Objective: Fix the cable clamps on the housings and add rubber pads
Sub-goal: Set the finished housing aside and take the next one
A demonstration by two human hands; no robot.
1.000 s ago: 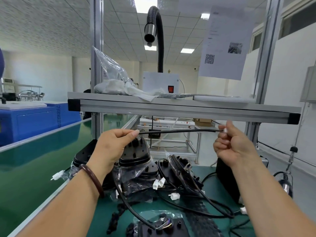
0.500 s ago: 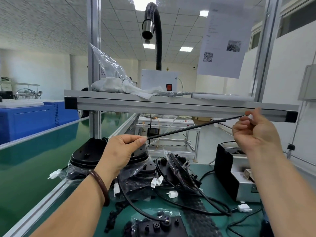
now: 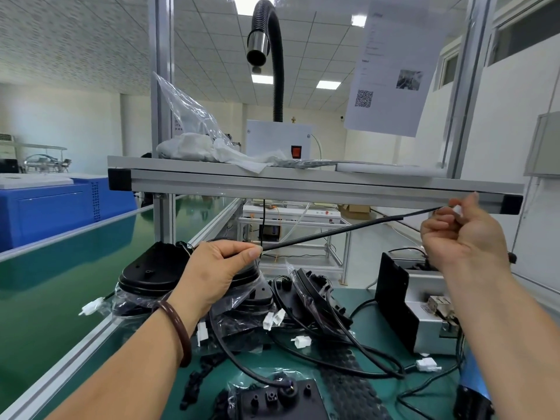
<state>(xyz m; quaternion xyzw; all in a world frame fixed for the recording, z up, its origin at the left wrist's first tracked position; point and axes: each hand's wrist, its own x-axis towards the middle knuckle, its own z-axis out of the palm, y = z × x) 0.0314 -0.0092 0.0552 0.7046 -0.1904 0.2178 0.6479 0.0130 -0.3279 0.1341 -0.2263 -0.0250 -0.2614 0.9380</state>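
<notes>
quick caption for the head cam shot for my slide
The left hand and right hand hold a black cable stretched straight above bagged housings.

your view is bright and even, lit by ceiling panels [image 3: 328,84] overhead; shadows are soft, the green conveyor belt [image 3: 60,268] shows sheen, and the frame posts [image 3: 468,86] bow toward the edges.

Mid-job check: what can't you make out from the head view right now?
Head view only:
- Far end of the cable: covered by the fingers of the right hand; only a bit of white shows.
- The nearest housing: cut off by the bottom edge, so no clamp can be checked.
- The stacked housings: partly behind the left hand and plastic bags.
- The hanging sheet: print too small to read.
</notes>
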